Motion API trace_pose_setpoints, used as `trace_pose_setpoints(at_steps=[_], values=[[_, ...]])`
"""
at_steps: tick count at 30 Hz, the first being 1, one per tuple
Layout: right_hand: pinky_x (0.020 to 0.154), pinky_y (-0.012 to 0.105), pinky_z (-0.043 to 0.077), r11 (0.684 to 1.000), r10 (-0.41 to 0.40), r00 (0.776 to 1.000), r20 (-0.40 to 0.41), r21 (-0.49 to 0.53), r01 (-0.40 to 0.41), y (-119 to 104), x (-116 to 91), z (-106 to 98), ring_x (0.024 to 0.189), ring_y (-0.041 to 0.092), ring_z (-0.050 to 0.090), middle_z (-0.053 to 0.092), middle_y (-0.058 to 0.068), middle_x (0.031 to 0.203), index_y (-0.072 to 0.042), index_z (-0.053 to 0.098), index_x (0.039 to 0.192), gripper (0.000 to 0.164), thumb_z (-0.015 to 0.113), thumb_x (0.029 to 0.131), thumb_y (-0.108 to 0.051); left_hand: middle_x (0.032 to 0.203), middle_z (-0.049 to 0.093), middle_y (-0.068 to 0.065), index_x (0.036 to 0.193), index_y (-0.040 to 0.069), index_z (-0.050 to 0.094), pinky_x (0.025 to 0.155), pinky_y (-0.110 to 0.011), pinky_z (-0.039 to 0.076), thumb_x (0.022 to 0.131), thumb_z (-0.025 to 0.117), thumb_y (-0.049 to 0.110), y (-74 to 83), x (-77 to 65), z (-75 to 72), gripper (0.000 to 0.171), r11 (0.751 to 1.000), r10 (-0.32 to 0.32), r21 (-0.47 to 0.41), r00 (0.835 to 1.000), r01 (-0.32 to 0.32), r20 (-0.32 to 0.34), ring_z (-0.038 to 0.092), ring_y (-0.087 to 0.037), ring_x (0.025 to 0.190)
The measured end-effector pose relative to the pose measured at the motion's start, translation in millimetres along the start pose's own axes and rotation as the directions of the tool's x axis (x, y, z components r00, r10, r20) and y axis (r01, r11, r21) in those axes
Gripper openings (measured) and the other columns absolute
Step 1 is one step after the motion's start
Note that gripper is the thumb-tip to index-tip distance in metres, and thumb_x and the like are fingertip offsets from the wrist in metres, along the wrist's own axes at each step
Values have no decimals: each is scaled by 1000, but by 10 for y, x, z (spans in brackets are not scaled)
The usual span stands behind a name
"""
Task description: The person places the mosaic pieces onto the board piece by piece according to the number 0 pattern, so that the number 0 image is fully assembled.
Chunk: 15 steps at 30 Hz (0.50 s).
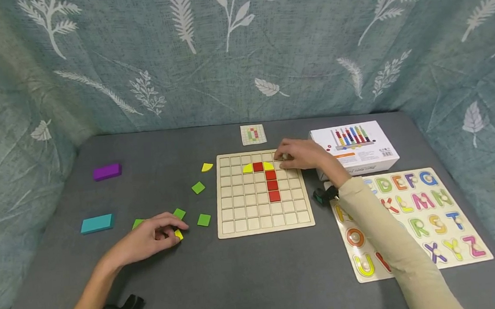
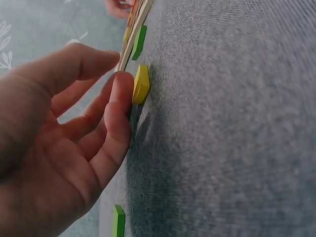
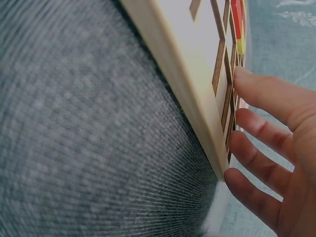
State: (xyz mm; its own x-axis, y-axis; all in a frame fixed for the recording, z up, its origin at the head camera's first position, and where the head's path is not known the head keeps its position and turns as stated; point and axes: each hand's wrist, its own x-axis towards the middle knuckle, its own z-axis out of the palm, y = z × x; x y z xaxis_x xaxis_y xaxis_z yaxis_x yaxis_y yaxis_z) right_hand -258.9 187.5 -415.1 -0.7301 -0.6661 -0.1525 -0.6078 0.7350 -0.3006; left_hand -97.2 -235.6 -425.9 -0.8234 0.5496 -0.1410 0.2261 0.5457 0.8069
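Note:
My left hand (image 1: 152, 238) is at the left of the table, its fingertips right at a yellow piece (image 2: 141, 85) close over the grey cloth. Around it are several green squares, one (image 1: 203, 220) between this hand and the wooden grid board (image 1: 239, 213). My right hand (image 1: 301, 154) rests at the board's upper right corner, fingers loosely bent with nothing between them in the right wrist view. Set in the board are a red square (image 1: 258, 166) between two yellow quarter-round pieces (image 1: 247, 168), and a column of red squares (image 1: 272, 185) running down.
Behind the board lies a small pattern card (image 1: 253, 135). At the right are a white box (image 1: 359, 149) with an abacus picture and an alphabet puzzle board (image 1: 409, 243) under the right forearm. A purple block (image 1: 107, 172) and a teal block (image 1: 97, 224) lie far left.

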Motion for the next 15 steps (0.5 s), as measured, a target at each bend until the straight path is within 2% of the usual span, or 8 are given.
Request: trace_pose_setpoints(at_steps=[4,11,15], values=[[80,39,51,1000,9,1000,-12,0,-9,17,-6,12,98,17,62,60,2,119,-20,67,120,27,62,95,-31,108,60,-7,116,9,65,67,-21,49,93,63,11,-41,-10,-23,23,999,-10,-32,1000,11,28,59,-1,80],[80,38,51,1000,5,1000,-10,-5,-5,46,1,50,97,16,62,60,1,119,-21,67,120,27,62,96,-32,111,58,-10,120,7,61,67,-21,50,95,62,12,-119,-56,-17,25,995,49,-87,997,-44,61,59,-3,76],[80,38,51,1000,0,1000,-20,-3,-1,29,7,59,97,16,62,60,1,118,-22,67,120,27,62,96,-32,116,56,-11,121,5,60,67,-21,50,95,61,10,-160,-82,-6,26,993,53,-105,997,-46,62,59,-4,77]])
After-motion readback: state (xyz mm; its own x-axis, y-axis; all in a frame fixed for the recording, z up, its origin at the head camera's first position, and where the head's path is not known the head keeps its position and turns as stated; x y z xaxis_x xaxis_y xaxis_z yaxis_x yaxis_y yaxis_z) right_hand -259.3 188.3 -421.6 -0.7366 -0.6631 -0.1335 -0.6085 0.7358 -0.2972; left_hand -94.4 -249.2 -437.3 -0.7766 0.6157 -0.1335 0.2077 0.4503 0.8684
